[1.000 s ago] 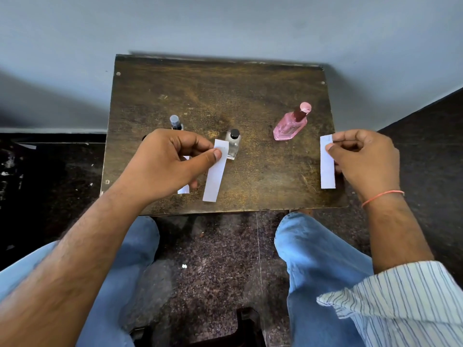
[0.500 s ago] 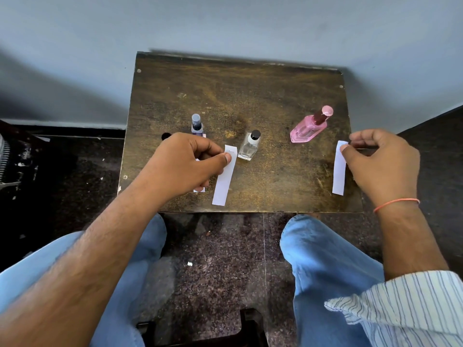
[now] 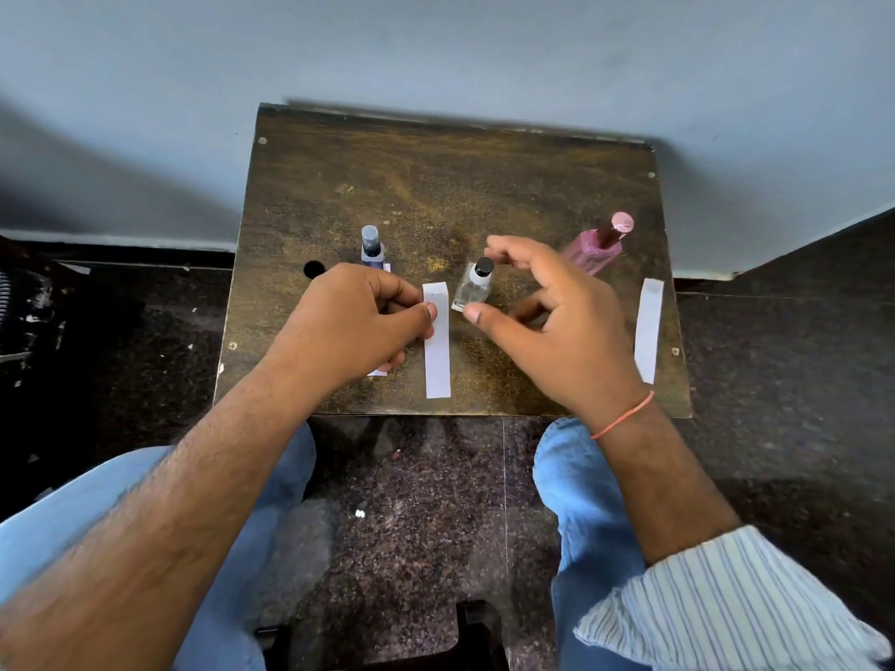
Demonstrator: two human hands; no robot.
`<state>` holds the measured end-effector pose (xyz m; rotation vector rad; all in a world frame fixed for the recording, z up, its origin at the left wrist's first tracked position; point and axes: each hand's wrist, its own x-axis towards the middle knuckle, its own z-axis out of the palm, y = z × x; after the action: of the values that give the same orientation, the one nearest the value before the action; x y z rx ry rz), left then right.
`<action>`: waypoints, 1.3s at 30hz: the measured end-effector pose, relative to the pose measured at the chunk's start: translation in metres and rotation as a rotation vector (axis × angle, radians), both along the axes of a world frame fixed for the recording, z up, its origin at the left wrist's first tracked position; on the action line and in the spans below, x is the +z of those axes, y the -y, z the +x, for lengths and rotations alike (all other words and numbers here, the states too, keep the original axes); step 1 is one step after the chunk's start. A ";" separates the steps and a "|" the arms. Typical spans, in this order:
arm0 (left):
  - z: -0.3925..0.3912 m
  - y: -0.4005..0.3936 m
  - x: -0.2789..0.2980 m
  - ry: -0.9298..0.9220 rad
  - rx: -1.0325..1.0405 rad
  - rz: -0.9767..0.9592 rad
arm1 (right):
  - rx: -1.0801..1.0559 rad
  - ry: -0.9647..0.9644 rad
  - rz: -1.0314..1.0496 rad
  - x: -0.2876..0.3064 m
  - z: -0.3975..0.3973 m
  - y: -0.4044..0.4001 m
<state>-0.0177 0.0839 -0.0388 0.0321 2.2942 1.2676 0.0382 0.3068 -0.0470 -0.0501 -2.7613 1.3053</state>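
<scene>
The left hand [image 3: 353, 322] has a narrow grip, thumb and forefinger pinching the upper part of a white paper strip [image 3: 437, 351] just left of the clear bottle [image 3: 472, 290], which stands upright with its black cap on. The right hand [image 3: 557, 322] is spread wide and holds nothing; its thumb is low beside the bottle's base and its fingers arch over the cap, so it looks about to take the bottle. Farther left of the clear bottle stands a blue bottle [image 3: 372, 249], with a second strip [image 3: 378, 372] showing from under the left hand. To the right a pink bottle [image 3: 598, 247] leans, and beyond it a third strip [image 3: 649, 331] lies flat on the tabletop [image 3: 436, 176]. Judging by this, the right-hand strip is set down, while uncapping the clear bottle and scenting the held strip remain.
</scene>
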 end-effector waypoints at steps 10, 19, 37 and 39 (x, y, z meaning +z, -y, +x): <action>0.001 -0.004 -0.002 0.086 0.009 0.085 | -0.081 -0.040 0.029 -0.001 0.000 0.005; 0.001 -0.004 0.000 0.127 0.045 0.121 | -0.018 -0.033 -0.136 0.000 0.007 -0.008; 0.008 -0.015 0.004 -0.046 -0.069 0.053 | 0.095 0.299 -0.577 0.012 0.013 -0.006; 0.011 -0.017 0.003 -0.056 -0.114 -0.043 | 0.092 0.334 -0.741 0.014 0.012 -0.004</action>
<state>-0.0068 0.1010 -0.0360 0.1830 2.3312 1.1729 0.0506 0.3104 -0.0332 -0.2049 -2.3456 2.4604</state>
